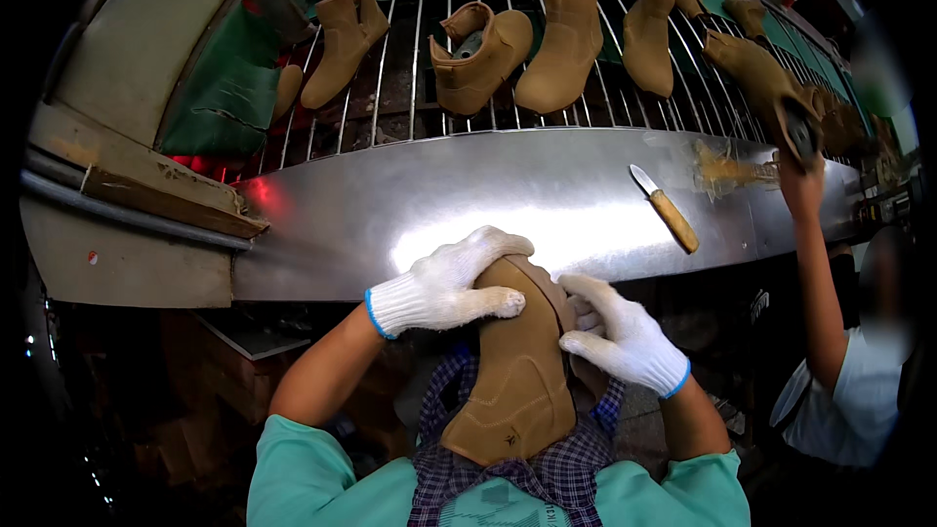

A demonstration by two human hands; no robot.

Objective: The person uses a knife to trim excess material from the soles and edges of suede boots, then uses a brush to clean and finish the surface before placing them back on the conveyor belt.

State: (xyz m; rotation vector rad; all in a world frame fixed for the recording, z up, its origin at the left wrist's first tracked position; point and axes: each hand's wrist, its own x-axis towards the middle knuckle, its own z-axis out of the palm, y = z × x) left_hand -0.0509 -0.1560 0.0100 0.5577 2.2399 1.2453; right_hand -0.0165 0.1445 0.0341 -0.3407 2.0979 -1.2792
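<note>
I hold a tan suede ankle boot [517, 371] upside down against my checked apron, its sole end pointing away from me. My left hand [451, 283], in a white knit glove, wraps over the sole end from the left. In the same kind of glove, my right hand [617, 337] presses against the boot's right edge near the sole. Both hands grip the boot just below the edge of a shiny metal shelf [468, 200].
A knife [666, 209] with a wooden handle lies on the shelf to the right. Behind it, several tan boots [561, 39] rest on a wire rack conveyor [390, 88]. At the right, another person's raised hand [802, 181] holds a boot [771, 88].
</note>
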